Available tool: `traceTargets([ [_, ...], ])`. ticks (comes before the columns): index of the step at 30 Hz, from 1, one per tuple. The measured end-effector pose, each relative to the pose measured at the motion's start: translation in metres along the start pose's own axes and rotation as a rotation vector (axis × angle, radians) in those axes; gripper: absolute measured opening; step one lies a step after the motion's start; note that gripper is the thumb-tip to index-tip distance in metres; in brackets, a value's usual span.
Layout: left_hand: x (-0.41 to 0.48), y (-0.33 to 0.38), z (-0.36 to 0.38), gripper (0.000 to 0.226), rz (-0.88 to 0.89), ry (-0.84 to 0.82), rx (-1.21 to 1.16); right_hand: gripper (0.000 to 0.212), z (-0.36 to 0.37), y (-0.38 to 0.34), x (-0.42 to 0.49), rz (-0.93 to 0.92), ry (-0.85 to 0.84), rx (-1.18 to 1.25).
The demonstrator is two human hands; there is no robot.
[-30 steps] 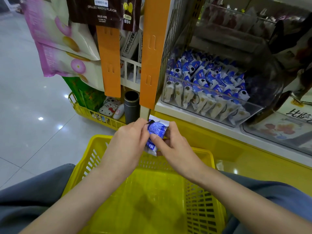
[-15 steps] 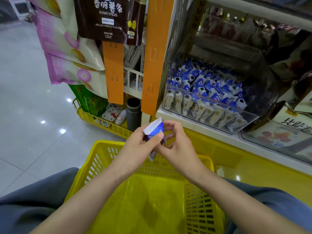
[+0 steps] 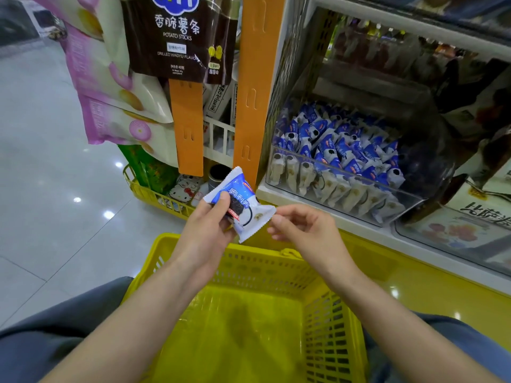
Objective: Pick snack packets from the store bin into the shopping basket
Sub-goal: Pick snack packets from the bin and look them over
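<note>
In the head view, the left hand (image 3: 206,228) holds one blue and white snack packet (image 3: 243,203) above the far rim of the yellow shopping basket (image 3: 276,254). The thumb presses on the printed front and the other fingers are curled behind it, so the packet stands tilted with its face to the camera, probably to let the person read it. The right hand (image 3: 301,230) is just beside the packet's lower right corner. Its fingers are loosely curled and a little apart, with the thumb near the index tip. It grips nothing, and I cannot tell if the index tip touches the wrapper.

The clear store bin (image 3: 345,186) sits on the shelf to the right, near the hands, and is full of the same packets (image 3: 337,145). The basket rests between the person's knees, directly under the hands, so a packet can simply drop in. I see no packet on its floor, so I judge the task is at its beginning.
</note>
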State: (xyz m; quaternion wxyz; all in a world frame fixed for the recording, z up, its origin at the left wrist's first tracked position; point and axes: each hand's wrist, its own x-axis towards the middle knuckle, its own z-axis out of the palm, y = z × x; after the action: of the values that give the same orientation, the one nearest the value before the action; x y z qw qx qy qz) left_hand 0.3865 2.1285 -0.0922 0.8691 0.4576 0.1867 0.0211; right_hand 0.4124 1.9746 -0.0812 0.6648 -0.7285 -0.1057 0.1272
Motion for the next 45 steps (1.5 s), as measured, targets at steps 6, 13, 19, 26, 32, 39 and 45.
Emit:
traceTargets([
  [6, 0.0, -0.001, 0.009, 0.025, 0.086, -0.047, 0.079, 0.01, 0.002, -0.008, 0.006, 0.026, 0.037, 0.078],
  [13, 0.007, 0.009, 0.017, 0.026, -0.003, -0.107, -0.012, 0.016, 0.009, -0.012, 0.012, -0.035, 0.025, 0.143],
  [19, 0.021, 0.025, 0.01, 0.044, 0.077, -0.181, 0.137, 0.006, 0.01, -0.013, 0.012, -0.156, -0.009, -0.214],
  [26, 0.031, 0.03, 0.007, 0.039, 0.116, -0.211, 0.226, 0.016, -0.023, -0.046, 0.044, -0.408, 0.279, -0.43],
  [32, 0.034, 0.027, 0.016, 0.022, 0.089, -0.261, 0.321, 0.038, -0.083, -0.044, 0.128, -0.028, 0.329, -0.79],
  [39, 0.044, 0.032, 0.02, 0.026, 0.116, -0.276, 0.343, 0.047, -0.102, -0.039, 0.17, 0.173, 0.217, -1.17],
  [45, 0.047, 0.027, 0.02, 0.024, 0.088, -0.284, 0.312, 0.039, -0.095, -0.041, 0.177, 0.307, 0.214, -1.364],
])
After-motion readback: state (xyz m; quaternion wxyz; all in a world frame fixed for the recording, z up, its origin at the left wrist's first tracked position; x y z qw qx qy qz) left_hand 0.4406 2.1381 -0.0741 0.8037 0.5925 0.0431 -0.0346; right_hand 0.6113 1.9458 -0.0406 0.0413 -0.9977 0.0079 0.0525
